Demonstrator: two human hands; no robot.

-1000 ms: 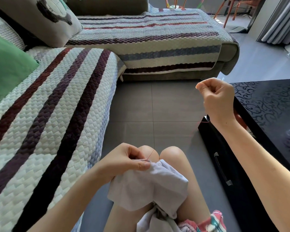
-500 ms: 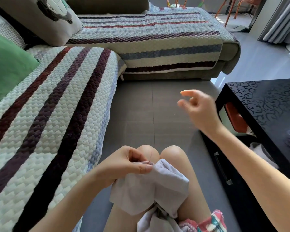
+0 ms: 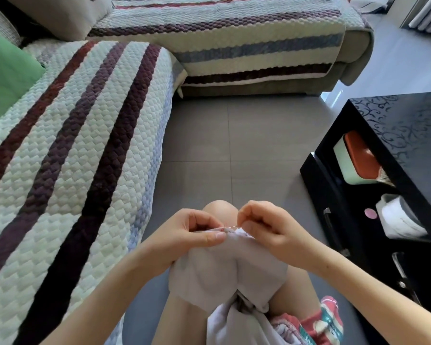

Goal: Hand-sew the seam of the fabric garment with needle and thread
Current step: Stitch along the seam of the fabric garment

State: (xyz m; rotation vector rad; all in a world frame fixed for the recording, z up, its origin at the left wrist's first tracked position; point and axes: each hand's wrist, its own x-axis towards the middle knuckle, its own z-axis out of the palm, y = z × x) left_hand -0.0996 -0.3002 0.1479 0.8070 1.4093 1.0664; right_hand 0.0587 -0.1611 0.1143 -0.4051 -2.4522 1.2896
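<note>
Back from its pull, my right hand (image 3: 266,227) pinches the needle (image 3: 230,228) at the garment (image 3: 224,267) my left hand (image 3: 197,235) grips: next stitch.

the garment (image 3: 224,267) was pale lilac; the sofa cover (image 3: 67,155) cream with maroon stripes; the table (image 3: 408,125) black, scroll-patterned.

Bright daylight comes in from 1 o'clock and shines on the floor (image 3: 396,70). Edges bend and look soft.

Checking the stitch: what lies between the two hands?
Head view: the needle spans the gap between left hand and right hand, at the top edge of the white fabric.
</note>
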